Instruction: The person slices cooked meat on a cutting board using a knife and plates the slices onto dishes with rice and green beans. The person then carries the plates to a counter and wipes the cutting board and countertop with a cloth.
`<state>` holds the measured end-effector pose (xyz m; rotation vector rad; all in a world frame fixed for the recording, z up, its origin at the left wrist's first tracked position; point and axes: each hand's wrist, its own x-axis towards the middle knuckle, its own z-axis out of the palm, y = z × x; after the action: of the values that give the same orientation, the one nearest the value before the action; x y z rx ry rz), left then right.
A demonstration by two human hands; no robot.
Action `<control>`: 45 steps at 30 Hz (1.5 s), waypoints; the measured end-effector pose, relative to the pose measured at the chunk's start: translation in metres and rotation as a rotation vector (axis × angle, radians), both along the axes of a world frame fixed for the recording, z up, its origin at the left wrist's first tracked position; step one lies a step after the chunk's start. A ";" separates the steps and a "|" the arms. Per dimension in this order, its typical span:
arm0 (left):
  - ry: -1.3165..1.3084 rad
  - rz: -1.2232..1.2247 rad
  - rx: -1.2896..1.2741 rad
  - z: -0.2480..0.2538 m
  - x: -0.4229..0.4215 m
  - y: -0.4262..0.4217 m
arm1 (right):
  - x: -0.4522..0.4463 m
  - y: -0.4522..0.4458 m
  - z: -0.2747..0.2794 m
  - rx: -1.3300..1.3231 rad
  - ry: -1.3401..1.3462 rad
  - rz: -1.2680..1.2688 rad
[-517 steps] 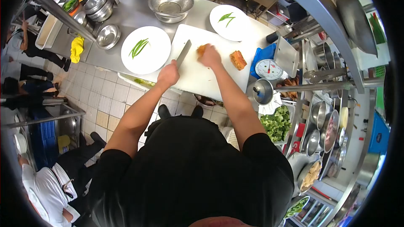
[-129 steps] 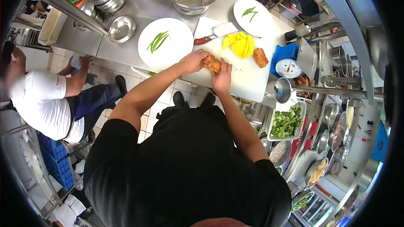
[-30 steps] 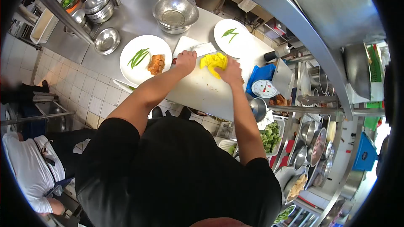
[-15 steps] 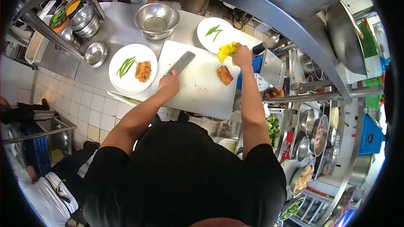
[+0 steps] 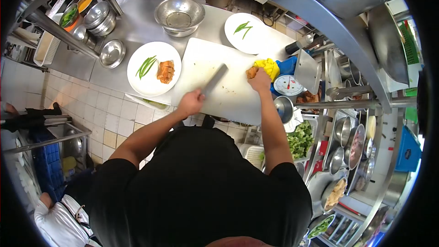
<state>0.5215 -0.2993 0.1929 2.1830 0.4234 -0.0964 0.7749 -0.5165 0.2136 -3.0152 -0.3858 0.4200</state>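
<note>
In the head view, the left hand (image 5: 191, 102) has its fingers curled tight around the handle of a big knife (image 5: 216, 79), and the blade is over the white cutting board (image 5: 201, 61) on the shiny worktop (image 5: 137, 16). The right hand (image 5: 260, 81) has its fingers pinching a brown piece of meat (image 5: 251, 72) at the board's right side, near a yellow cloth (image 5: 269, 67) and a blue scale (image 5: 287, 85). Left of the board, a round white plate (image 5: 154, 84) holds green beans (image 5: 146, 67) and cut brown meat (image 5: 165, 72), side by side.
</note>
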 end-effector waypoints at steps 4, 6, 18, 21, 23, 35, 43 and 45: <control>-0.026 0.039 0.153 0.000 -0.008 0.005 | 0.002 -0.004 0.002 0.026 -0.008 0.053; -0.021 0.094 0.250 -0.010 -0.005 0.018 | -0.005 -0.004 -0.003 0.069 -0.054 0.061; -0.104 -0.450 0.483 -0.015 -0.011 -0.085 | -0.016 0.058 0.075 0.129 -0.094 0.141; -0.099 -0.708 0.308 -0.017 0.001 -0.096 | -0.017 0.079 0.055 0.136 -0.065 0.250; -0.151 -0.590 0.238 -0.008 -0.011 -0.088 | -0.018 0.091 0.034 0.082 -0.053 0.316; 0.280 -0.027 0.282 0.021 -0.050 0.003 | -0.002 0.030 0.003 0.264 0.014 0.227; 0.175 0.077 0.335 0.029 -0.016 0.001 | -0.039 0.050 -0.022 0.234 -0.139 0.486; 0.280 0.016 0.387 0.034 -0.007 0.001 | -0.055 0.051 -0.035 0.365 -0.112 0.490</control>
<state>0.5142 -0.2980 0.2264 2.5561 0.6618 -0.3378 0.7203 -0.4653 0.1784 -2.5709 -1.0878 0.1770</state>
